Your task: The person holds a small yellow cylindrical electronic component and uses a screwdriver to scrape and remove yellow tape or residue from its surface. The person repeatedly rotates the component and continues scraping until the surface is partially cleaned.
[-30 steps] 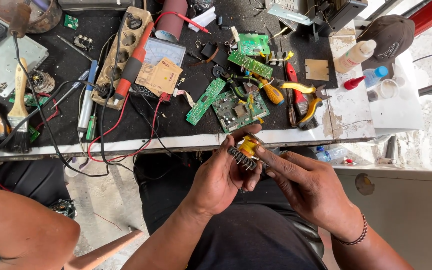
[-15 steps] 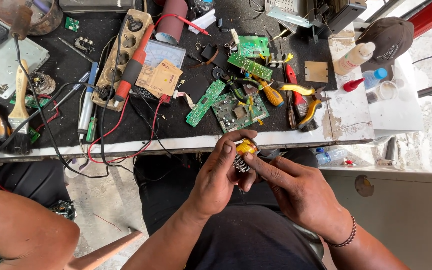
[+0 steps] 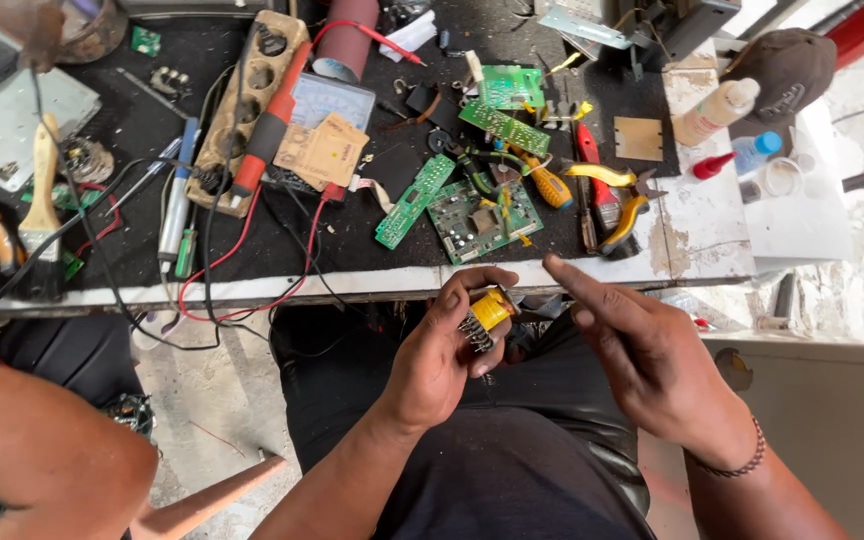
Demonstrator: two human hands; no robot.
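My left hand grips a small yellow-wrapped transformer with metal pins, held in front of the workbench edge above my lap. My right hand hovers just to its right with the fingers apart and the forefinger stretched toward the part, holding nothing. Both hands are below the bench's white front edge.
The black bench top carries green circuit boards, a screwdriver with an orange handle, yellow-handled pliers, a red-handled tool, a brush, red and black wires and bottles at the right. Another person's arm is at the lower left.
My right hand has let go of the yellow part and drawn away to the right, fingers spreading. My left hand keeps hold of it in about the same place.
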